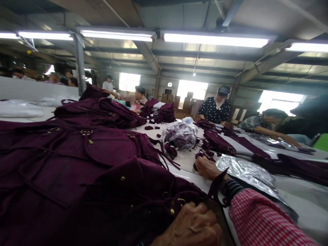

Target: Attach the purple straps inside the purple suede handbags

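Note:
My left hand is at the bottom edge, its fingers curled tight on the edge of a dark purple bag with gold studs that lies in front of me. My right hand, in a red checked sleeve, reaches out over the white table. Its fingers bend down onto small purple pieces, and what they pinch is hidden. A dark strap from the bag crosses my right wrist. A crinkled clear plastic bag lies just right of that hand.
More purple bags are piled to my left and further back. A plastic sack of purple parts stands mid-table. Flat purple and grey bags lie to the right. Several other people work along the far side.

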The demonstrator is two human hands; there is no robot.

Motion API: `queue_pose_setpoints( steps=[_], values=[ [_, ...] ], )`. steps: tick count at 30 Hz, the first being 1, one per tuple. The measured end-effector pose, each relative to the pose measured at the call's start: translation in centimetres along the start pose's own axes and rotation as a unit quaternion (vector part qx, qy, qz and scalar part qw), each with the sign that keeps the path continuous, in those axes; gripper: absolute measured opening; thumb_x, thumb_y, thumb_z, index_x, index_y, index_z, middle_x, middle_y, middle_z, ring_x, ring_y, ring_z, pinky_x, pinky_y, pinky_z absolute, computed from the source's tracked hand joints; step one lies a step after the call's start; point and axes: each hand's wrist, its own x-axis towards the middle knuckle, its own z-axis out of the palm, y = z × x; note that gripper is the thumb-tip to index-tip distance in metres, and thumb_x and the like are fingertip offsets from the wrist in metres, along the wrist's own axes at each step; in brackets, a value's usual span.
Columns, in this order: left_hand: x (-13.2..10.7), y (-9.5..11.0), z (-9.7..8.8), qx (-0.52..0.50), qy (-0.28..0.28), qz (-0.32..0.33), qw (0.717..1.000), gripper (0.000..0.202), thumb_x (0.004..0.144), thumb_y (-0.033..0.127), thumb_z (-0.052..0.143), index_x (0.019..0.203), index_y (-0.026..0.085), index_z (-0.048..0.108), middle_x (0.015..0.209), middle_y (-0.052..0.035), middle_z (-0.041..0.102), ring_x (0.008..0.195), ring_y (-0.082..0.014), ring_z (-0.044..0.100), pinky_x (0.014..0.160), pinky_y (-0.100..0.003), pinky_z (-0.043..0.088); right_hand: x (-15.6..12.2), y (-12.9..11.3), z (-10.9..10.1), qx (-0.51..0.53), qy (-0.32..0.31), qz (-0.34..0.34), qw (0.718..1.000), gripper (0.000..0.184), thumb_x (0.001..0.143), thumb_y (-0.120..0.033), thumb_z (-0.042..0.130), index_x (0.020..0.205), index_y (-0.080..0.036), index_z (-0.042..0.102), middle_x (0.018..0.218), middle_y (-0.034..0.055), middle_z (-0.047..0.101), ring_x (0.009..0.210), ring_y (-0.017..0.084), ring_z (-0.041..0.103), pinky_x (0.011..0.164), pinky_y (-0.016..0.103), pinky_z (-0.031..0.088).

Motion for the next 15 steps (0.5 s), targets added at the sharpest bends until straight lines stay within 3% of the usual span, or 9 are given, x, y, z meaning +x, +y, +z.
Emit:
queue_pose_setpoints(
  steps=[4,8,12,15],
  values=[
    [-0.2,0.0,0.2,-0.014,0.016,0.005,1.000,0.028,0.094,0.027,0.067,0.074,0.019,0.051,0.078,0.0020,0.061,0.068,-0.0152,0.052,0.046,-0.032,0.022,0.1,-0.2,1.3,-0.094,-0.022,-0.026,0.995,0.023,0.073,0.005,0.053,0.078,-0.014,0.063,0.105,0.0154,0.067,0.111,0.028,0.056,0.087,0.033,0.040],
    [-0.5,0.1,-0.2,-0.018,0.026,0.004,0.999,0.028,0.091,0.029,0.072,0.078,0.019,0.050,0.080,0.0031,0.060,0.073,-0.0155,0.053,0.052,-0.032,0.030,-0.1,0.1,1.0,-0.143,-0.028,-0.020,0.989,0.024,0.079,0.005,0.051,0.084,-0.014,0.065,0.107,0.0132,0.066,0.110,0.025,0.057,0.087,0.031,0.041],
    [-0.8,0.3,-1.2,-0.034,-0.002,-0.013,0.999,0.024,0.093,0.026,0.069,0.081,0.020,0.049,0.085,0.0034,0.060,0.079,-0.0155,0.053,0.060,-0.033,0.035,-0.9,0.6,0.3,-0.155,-0.046,-0.008,0.987,0.008,0.092,-0.011,0.059,0.087,-0.014,0.065,0.099,0.0060,0.066,0.097,0.021,0.061,0.083,0.035,0.048],
    [-0.8,0.4,-1.8,-0.056,-0.033,-0.024,0.998,0.022,0.093,0.026,0.067,0.083,0.020,0.049,0.092,0.0026,0.062,0.085,-0.0156,0.055,0.068,-0.032,0.037,-1.6,1.0,0.2,-0.142,-0.052,-0.027,0.988,0.011,0.096,-0.022,0.063,0.088,-0.014,0.066,0.105,0.0055,0.066,0.102,0.021,0.061,0.086,0.038,0.052]
  ],
)
